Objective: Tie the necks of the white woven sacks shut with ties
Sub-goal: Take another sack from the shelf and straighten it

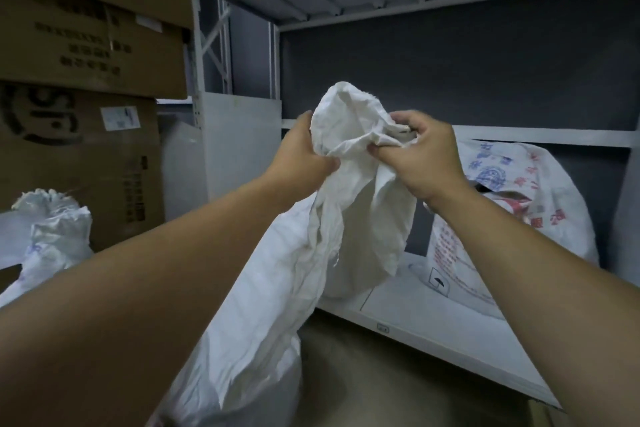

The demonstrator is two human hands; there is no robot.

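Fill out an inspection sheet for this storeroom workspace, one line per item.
Surface: white lower shelf of a metal rack; brownish floor in front.
Job's things: plain white sack in front of the shelf, neck bunched and lifted; second white sack at far left; no tie seen.
Clutter: printed sack lying on the shelf.
Grippers: left hand and right hand both grip the bunched neck.
Cables: nothing seen.
Surroundings: stacked cardboard boxes at left; dark wall behind the rack.
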